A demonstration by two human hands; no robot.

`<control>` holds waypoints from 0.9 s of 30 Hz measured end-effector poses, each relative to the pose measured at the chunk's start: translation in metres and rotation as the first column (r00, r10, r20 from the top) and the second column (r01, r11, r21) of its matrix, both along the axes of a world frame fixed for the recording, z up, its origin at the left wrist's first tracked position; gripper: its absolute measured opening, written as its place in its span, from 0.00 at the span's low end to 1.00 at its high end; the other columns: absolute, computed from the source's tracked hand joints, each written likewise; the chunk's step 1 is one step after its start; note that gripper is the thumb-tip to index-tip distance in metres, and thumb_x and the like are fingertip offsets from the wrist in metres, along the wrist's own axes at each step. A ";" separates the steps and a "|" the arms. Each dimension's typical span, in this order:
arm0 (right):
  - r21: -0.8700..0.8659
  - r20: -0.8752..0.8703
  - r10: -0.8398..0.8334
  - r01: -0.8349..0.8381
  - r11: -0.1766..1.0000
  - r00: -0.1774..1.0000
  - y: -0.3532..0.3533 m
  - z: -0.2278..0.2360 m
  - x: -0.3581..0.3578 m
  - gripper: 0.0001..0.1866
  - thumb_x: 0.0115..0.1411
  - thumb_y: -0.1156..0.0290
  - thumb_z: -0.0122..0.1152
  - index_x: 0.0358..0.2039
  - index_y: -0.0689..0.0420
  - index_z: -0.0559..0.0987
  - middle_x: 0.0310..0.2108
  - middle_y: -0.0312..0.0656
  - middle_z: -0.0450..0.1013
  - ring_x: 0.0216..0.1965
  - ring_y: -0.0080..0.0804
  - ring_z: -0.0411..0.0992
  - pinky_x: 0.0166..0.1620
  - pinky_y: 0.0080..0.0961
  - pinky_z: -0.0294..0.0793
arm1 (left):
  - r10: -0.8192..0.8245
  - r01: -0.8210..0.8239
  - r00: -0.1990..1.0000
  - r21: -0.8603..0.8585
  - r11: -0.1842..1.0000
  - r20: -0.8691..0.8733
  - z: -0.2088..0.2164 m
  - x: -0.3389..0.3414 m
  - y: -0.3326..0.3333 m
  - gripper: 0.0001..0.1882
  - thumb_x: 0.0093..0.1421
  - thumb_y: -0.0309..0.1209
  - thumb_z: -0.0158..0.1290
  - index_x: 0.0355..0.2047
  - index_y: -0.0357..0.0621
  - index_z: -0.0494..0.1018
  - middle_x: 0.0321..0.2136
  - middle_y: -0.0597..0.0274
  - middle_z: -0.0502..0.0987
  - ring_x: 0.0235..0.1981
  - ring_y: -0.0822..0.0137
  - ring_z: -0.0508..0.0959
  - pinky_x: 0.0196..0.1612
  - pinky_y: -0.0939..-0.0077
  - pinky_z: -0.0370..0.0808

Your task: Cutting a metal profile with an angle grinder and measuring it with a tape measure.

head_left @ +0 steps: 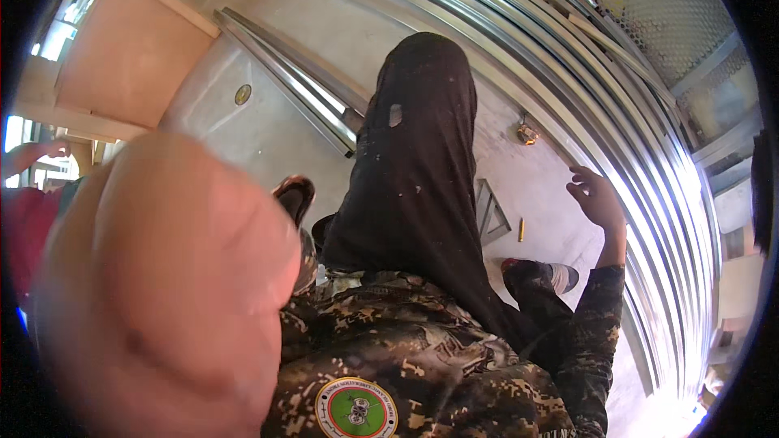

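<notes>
Harsh glare whitens the metal strips (641, 162) at lower right; the close left hand (170, 276) is blurred.

Left hand (174, 276) blurred in the near foreground, right hand (599, 201) out sideways, fingers (584, 174) loosely bent.

Three hands showed: the wearer's left hand (178, 276) and right hand (596, 199), plus another person's hand (34, 156). The floor (243, 146) carried one triangular frame (498, 212), one yellow stick (522, 229), one round disc (243, 94) and, along its right edge, metal strips (665, 211), too overlapped to count.
</notes>
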State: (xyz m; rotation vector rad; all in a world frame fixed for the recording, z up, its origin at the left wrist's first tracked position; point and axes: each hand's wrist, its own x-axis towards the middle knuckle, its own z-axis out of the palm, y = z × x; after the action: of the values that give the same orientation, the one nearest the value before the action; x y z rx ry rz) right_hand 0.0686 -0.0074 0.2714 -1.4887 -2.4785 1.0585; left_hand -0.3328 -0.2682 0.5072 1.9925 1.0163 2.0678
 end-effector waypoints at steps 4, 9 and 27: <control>0.132 -0.041 -0.079 0.084 0.988 0.996 -0.008 0.020 0.023 0.19 0.63 0.68 0.64 0.53 0.61 0.78 0.43 0.50 0.81 0.42 0.39 0.81 0.47 0.32 0.79 | -0.002 0.002 1.000 -0.053 0.999 0.013 -0.031 -0.076 -0.064 0.19 0.47 0.35 0.70 0.39 0.50 0.78 0.31 0.65 0.76 0.31 0.72 0.73 0.34 0.75 0.70; 0.047 -0.510 -0.159 0.212 0.976 0.845 -0.011 0.046 -0.040 0.14 0.63 0.74 0.63 0.48 0.64 0.80 0.33 0.42 0.80 0.36 0.26 0.78 0.42 0.26 0.77 | 0.168 -0.189 0.973 -0.129 0.973 -0.155 -0.019 -0.065 0.046 0.25 0.45 0.35 0.70 0.45 0.47 0.78 0.35 0.60 0.76 0.35 0.67 0.73 0.36 0.71 0.71; 0.670 -0.691 0.559 0.116 0.733 0.458 -0.054 0.078 -0.207 0.11 0.48 0.73 0.64 0.35 0.55 0.78 0.39 0.49 0.74 0.44 0.53 0.73 0.47 0.43 0.75 | -0.128 -0.247 0.596 -0.333 0.910 -0.793 -0.045 -0.010 0.096 0.41 0.45 0.46 0.72 0.55 0.37 0.71 0.46 0.50 0.77 0.49 0.49 0.77 0.58 0.53 0.70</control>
State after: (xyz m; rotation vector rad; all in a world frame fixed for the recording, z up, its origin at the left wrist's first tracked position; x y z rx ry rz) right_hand -0.1380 -0.0611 0.3494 -0.1971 -1.8989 0.5822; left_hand -0.3432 -0.1721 0.4624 2.6601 1.4873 0.7138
